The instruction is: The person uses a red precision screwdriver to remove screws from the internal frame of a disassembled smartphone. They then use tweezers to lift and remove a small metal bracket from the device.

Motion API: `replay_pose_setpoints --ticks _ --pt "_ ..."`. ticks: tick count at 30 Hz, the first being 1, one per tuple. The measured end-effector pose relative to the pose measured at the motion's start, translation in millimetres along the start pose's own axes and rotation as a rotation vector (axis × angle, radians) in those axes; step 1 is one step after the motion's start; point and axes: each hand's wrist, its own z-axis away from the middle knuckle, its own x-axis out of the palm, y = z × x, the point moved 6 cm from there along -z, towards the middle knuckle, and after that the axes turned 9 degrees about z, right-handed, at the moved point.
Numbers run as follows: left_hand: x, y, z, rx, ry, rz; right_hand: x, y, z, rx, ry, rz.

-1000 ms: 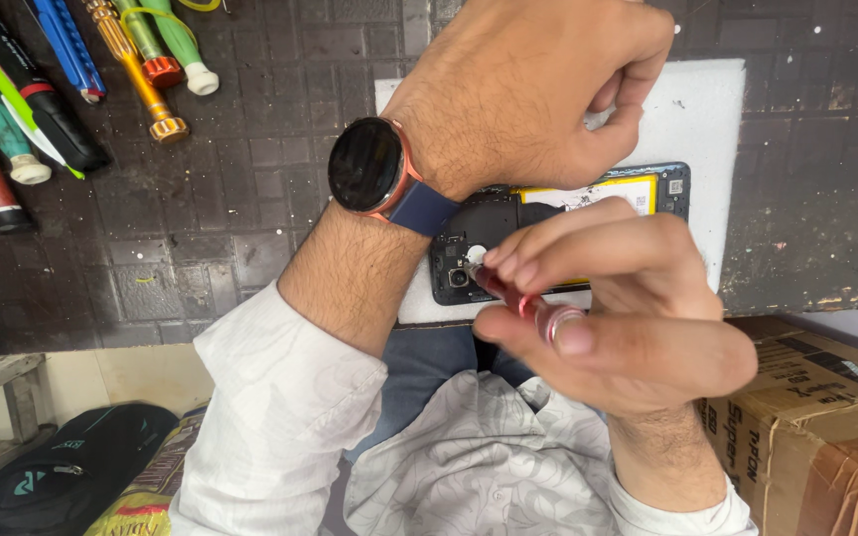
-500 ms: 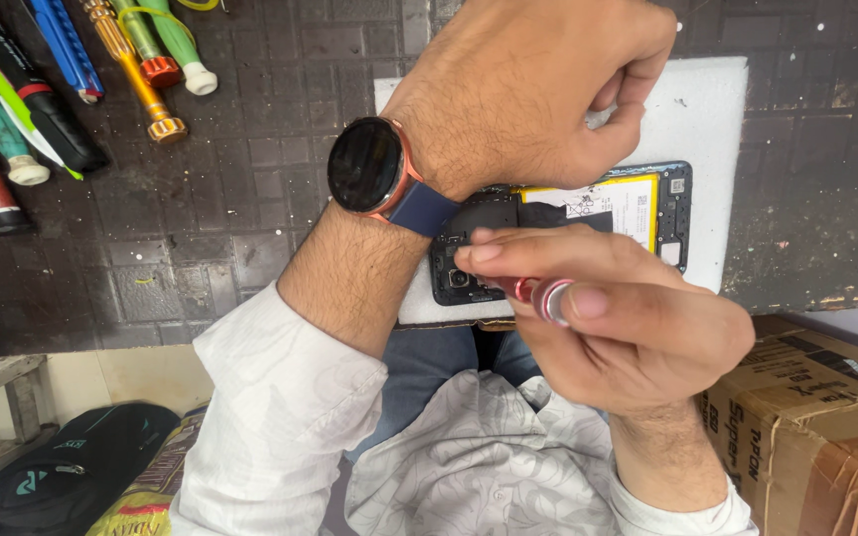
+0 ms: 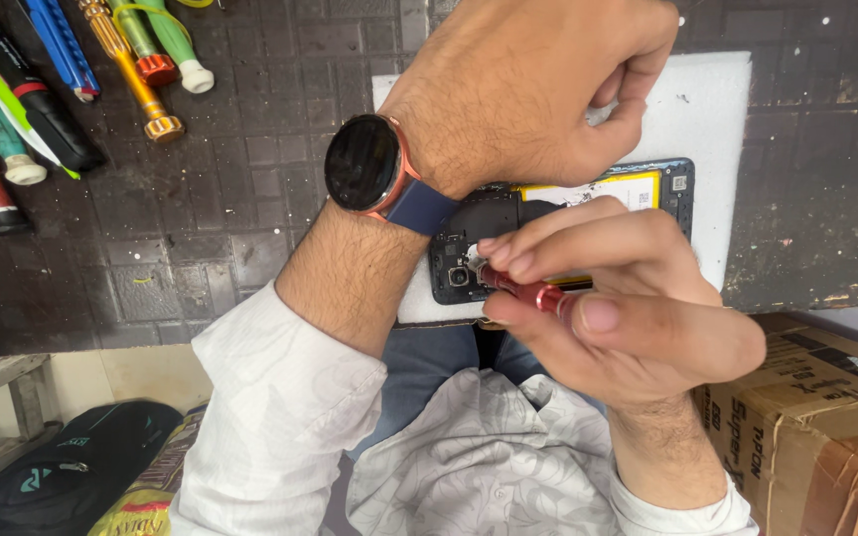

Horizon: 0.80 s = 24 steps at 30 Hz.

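The right hand (image 3: 628, 308) pinches a red screwdriver (image 3: 528, 290), its shaft lying leftward, tip at the opened phone (image 3: 588, 199) just beyond; the left hand (image 3: 538, 89), curled, presses that phone's far edge

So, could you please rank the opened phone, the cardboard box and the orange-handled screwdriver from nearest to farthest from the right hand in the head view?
1. Opened black phone with a yellow battery: right under the right hand.
2. Brown cardboard box: lower right, beside the wrist.
3. Orange-handled screwdriver: far upper left, among other tools.
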Motion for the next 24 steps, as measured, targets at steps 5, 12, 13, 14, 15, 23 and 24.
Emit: replay_pose_setpoints --ticks 5,12,13,14,15,23,24 --pt "2.4 -3.0 1.4 -0.035 -0.012 -0.005 2.7 2.4 4.4 0.059 -0.013 -0.004" --pt "0.6 -2.2 4.4 -0.008 0.015 0.01 4.7 -1.8 -2.7 -0.025 -0.008 0.103" --pt "0.6 -1.9 4.6 -0.008 0.019 0.006 2.5 -1.3 -2.0 0.001 -0.011 0.096" --pt "0.2 -1.6 4.4 -0.005 0.023 0.0 1.6 0.9 -0.8 0.031 -0.005 0.079" --pt "-0.2 -1.4 4.3 -0.003 0.027 -0.006 -0.2 3.2 0.9 0.061 0.002 0.061" --pt "0.7 -5.5 5.5 -0.08 -0.008 0.013 -10.0 18.5 14.7 0.202 0.097 0.066" --pt "1.8 -6.9 5.7 -0.103 -0.02 0.015 -12.2 18.9 16.1 0.234 0.118 0.074"
